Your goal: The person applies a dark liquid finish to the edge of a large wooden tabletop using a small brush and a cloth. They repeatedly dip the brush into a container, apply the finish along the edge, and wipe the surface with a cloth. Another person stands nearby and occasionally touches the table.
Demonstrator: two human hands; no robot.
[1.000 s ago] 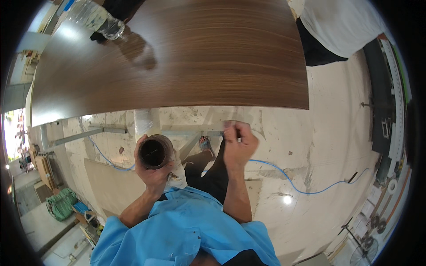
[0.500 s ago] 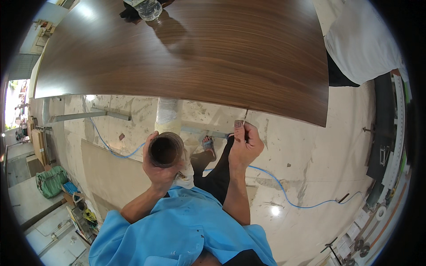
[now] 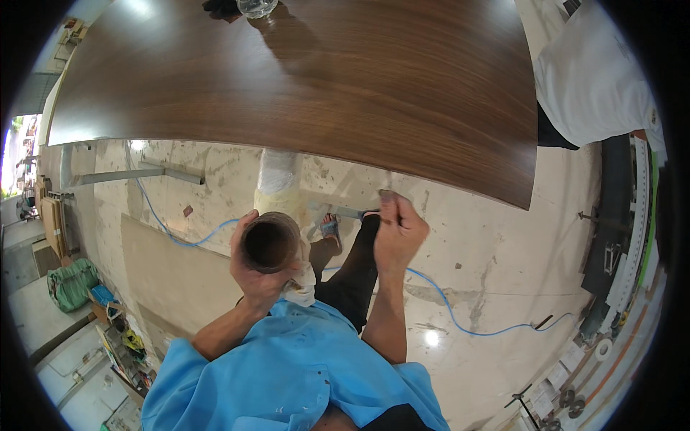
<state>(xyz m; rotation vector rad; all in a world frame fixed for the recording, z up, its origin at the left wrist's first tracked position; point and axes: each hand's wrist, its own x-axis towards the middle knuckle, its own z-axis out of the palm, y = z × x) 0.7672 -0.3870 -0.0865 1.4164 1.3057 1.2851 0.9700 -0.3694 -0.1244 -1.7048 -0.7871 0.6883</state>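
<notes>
My left hand [image 3: 257,284] is wrapped round an open, round container [image 3: 270,244], dark inside, with its mouth facing up. A crumpled whitish cloth [image 3: 302,286] hangs beside that hand, against my blue shirt; whether the fingers also grip it I cannot tell. To the right, my right hand [image 3: 399,233] is pinched together just off the near edge of a brown wood-grain tabletop [image 3: 323,93]. Between its thumb and fingertips is a thin stick [image 3: 389,184], blurred now, pointing toward that edge.
A clear glass or bottle [image 3: 256,7] and something black [image 3: 221,9] lie at the tabletop's far side. A person in white [image 3: 596,79] stands at the right. A blue hose [image 3: 445,305] crosses the floor. A plastic-wrapped cylinder [image 3: 277,172] stands below the tabletop's edge.
The view has shifted slightly. My right hand's thin stick, which touched the tabletop edge, now shows blurred and slightly off it. The left hand keeps its hold on the container.
</notes>
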